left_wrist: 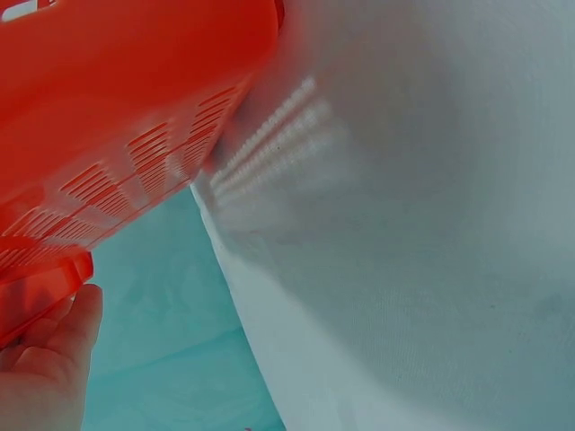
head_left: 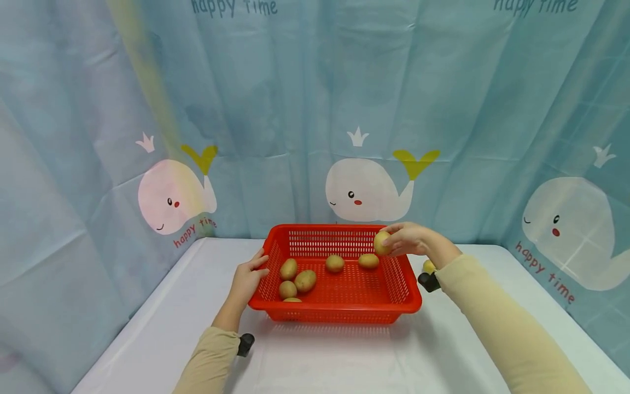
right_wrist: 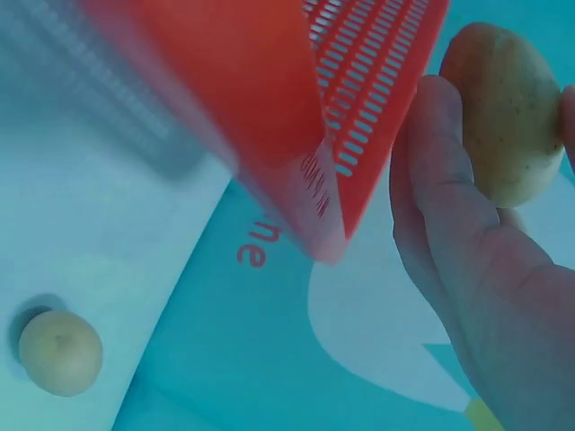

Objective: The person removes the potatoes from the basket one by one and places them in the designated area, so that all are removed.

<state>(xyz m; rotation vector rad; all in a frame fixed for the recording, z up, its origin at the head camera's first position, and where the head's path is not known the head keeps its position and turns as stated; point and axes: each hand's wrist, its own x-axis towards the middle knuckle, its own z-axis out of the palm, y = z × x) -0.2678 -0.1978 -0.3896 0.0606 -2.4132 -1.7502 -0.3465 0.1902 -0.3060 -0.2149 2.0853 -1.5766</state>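
A red plastic basket with slotted walls stands on the table. Several potatoes lie inside, among them a larger potato toward the left and another potato at the right. At the left rim, my left hand grips the basket's edge, thumb and fingers at the rim in the left wrist view. Above the far right corner, my right hand pinches a potato between thumb and fingers, clear of the basket floor. Outside the basket, a further potato rests on the table, partly hidden by the right wrist in the head view.
The table has a white cover. Behind it hangs a light blue curtain printed with whales, close to the far table edge. A black wrist device sits on the right wrist, and another on the left.
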